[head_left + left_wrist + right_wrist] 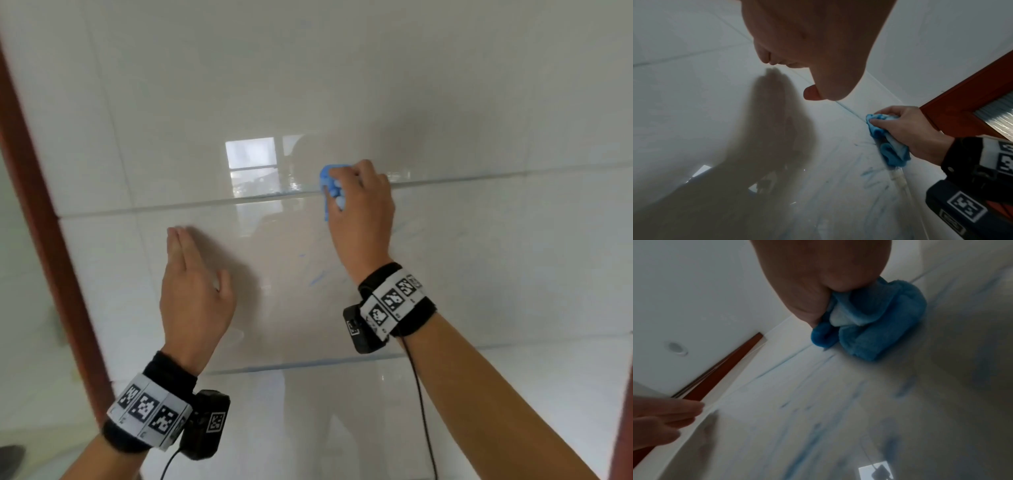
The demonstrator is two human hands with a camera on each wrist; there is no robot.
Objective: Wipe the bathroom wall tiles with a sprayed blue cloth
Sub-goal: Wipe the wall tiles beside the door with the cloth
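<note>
Glossy white wall tiles [342, 85] fill the head view. My right hand [359, 209] grips a bunched blue cloth [328, 186] and presses it on the horizontal grout line [171, 205]. The cloth [875, 324] bulges below the fist in the right wrist view, and it [888, 146] shows against the wall in the left wrist view. My left hand [191, 284] is held flat with straight fingers at the wall, lower left of the cloth, holding nothing. Blue smears [318, 277] streak the tile below the cloth.
A red-brown door frame [44, 222] runs down the left edge of the tiled wall. A second grout line [308, 363] crosses lower down. A window reflection [251, 154] glares on the tile left of the cloth. Cables hang from both wrist cameras.
</note>
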